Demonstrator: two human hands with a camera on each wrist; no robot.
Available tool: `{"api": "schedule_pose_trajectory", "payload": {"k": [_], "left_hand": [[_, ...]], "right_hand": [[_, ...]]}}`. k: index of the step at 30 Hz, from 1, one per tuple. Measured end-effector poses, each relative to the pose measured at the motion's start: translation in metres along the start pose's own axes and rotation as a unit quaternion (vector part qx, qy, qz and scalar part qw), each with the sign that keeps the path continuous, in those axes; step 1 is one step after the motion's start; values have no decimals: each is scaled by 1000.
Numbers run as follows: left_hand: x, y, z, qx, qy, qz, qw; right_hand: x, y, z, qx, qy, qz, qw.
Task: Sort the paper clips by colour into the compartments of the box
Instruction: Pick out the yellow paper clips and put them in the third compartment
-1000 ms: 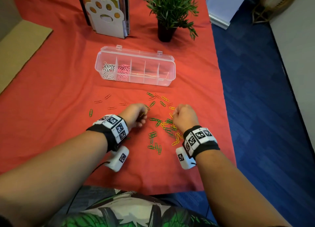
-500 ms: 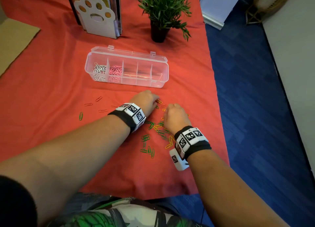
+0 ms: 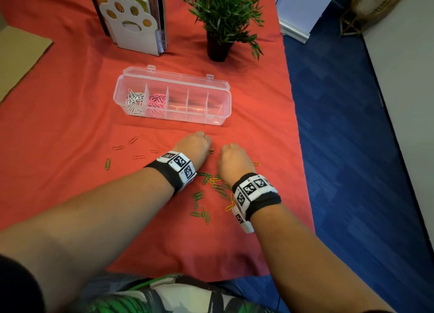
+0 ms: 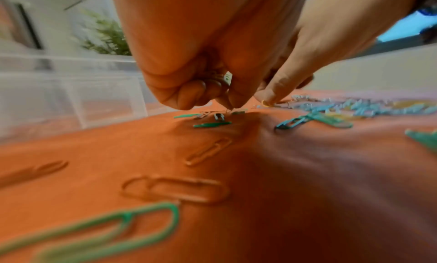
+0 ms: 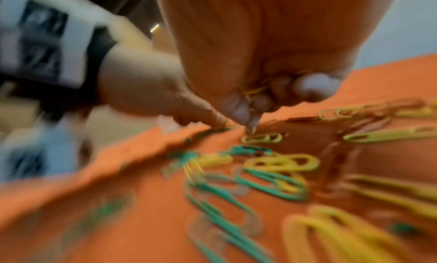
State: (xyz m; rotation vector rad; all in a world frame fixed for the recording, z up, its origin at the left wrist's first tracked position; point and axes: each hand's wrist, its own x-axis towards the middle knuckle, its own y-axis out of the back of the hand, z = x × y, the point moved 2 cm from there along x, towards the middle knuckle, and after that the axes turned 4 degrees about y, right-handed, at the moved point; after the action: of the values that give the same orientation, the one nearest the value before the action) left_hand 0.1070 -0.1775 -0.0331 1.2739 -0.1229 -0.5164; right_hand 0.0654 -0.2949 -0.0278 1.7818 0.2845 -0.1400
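Observation:
A clear compartment box [image 3: 187, 118] lies open on the red cloth, with white clips [image 3: 133, 101] in its leftmost cell and pink clips [image 3: 156, 103] in the one beside it. Just in front of it, my left hand [image 3: 201, 139] is curled, knuckles up. In the left wrist view, my left hand [image 4: 230, 106] keeps a few clips [image 4: 218, 79] in the palm and pinches one on the cloth. My right hand [image 3: 231, 148] is close beside it. In the right wrist view, my right hand [image 5: 250, 124] grips yellow clips [image 5: 256, 90] and pinches another. Green clips [image 3: 201, 207] and yellow clips lie under both wrists.
Red clips [image 3: 138, 157] and one green clip [image 3: 107, 164] lie scattered to the left. Behind the box stand a potted plant [image 3: 220, 16] and a paw-shaped bookend [image 3: 131, 23]. Cardboard [image 3: 18, 54] lies far left. The table edge drops to blue floor [image 3: 352, 124] on the right.
My left hand has reached forward and right, from the near pile to the clips just before the box. My right hand has edged forward. The head view has swung towards the left.

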Motion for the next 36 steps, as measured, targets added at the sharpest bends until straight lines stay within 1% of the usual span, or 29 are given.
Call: {"api": "schedule_pose_trajectory", "payload": {"k": [1,2,3,4,5,6,7,8,9,10,11,12,13,14,15,16,18,21,22,24,26,28,31,33,36], "left_hand": [[-3,1,-3,-45,21,5,999],[-5,3,-6,-95,49,10,994],[-9,8,-9,-147,85,9,985],[-13,13,-11,-213,127,-7,969],[-17,16,-13,-314,169,-34,934],[-22,18,-14,-436,209,-64,873],[-28,20,-13,-545,243,-88,798],[-33,21,-14,-629,266,-108,723],[-39,22,-16,-687,271,-130,661],[-42,22,-15,-724,270,-150,617],[-44,23,-15,-744,268,-166,589],[-46,23,-15,-752,268,-177,575],[-48,23,-14,-751,272,-183,574],[-49,21,-12,-740,280,-185,582],[-49,19,-9,-721,290,-184,602],[-51,16,-7,-691,297,-178,635],[-54,8,-4,-614,286,-156,719],[-60,1,-5,-476,215,-116,845],[-63,2,-6,-428,183,-102,879],[-70,6,-4,-332,125,-92,930],[-76,10,-1,-243,81,-94,962],[-81,13,3,-181,56,-92,978],[-81,13,13,-134,26,-108,985],[-81,12,22,-102,9,-119,988],[-81,8,29,-63,-3,-118,991]], "right_hand": [[1,1,1,64,-15,-5,998],[2,2,4,141,-41,-8,989],[0,5,6,240,-74,-4,968],[-4,8,8,363,-112,3,925],[-9,10,10,484,-148,12,862],[-14,13,12,589,-172,13,789],[-20,14,14,674,-182,7,716],[-25,17,16,738,-181,-1,650],[-29,17,16,784,-176,-6,596],[-31,18,20,812,-173,-7,557],[-32,18,22,833,-173,-6,526],[-32,16,23,841,-182,-3,509],[-32,15,24,842,-196,-3,502],[-32,12,24,834,-213,-4,509],[-32,11,24,818,-233,-6,525],[-32,9,24,793,-256,-9,553],[-36,6,27,739,-290,-7,607],[-45,6,29,698,-307,11,647],[-50,8,30,678,-305,17,669],[-57,8,32,631,-304,28,713],[-65,5,36,595,-304,33,743],[-70,-1,40,564,-310,25,765],[-75,-8,44,533,-314,5,786],[-74,-6,46,502,-283,-7,817],[-69,-2,47,461,-222,-8,859]]}}
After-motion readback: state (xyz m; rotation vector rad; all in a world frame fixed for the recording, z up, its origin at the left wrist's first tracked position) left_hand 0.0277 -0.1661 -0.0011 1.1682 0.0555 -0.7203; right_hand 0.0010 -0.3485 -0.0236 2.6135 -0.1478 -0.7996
